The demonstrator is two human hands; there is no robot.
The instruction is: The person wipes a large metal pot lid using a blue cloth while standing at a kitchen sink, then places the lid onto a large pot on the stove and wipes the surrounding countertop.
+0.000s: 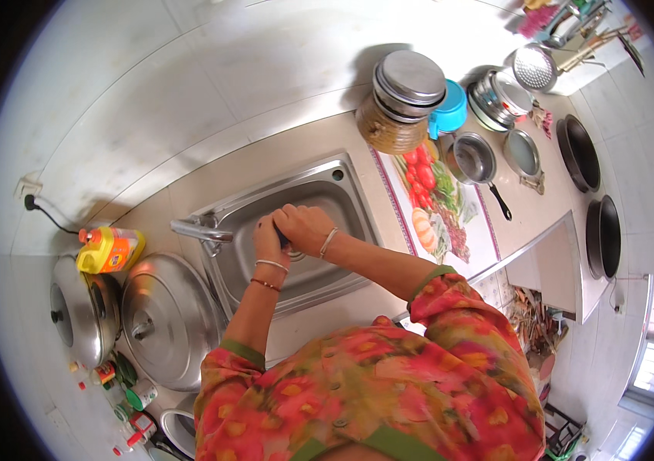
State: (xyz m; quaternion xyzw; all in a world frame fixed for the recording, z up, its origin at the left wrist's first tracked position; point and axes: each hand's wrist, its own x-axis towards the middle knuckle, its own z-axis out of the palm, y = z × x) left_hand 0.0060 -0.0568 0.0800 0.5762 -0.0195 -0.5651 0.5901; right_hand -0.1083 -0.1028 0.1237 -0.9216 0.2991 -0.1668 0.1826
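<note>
Both of my hands come together over a stainless steel sink (pixel 327 201). My left hand (pixel 268 239) and my right hand (pixel 305 226) are pressed against each other, fingers curled. Between them shows a small dark object (pixel 282 236), mostly covered by the fingers, so its kind is unclear. A chrome faucet (pixel 203 231) reaches over the basin's left side, close to my left hand. No running water can be made out. Part of the drain (pixel 299 253) is visible below my right hand.
Left of the sink stand a yellow detergent jug (pixel 112 249) and a large metal lid (pixel 168 322). To the right are a woven basket (pixel 390 128) under metal pots, a vegetable-print mat (pixel 425 201), a saucepan (pixel 473 157) and a blue container (pixel 449 109).
</note>
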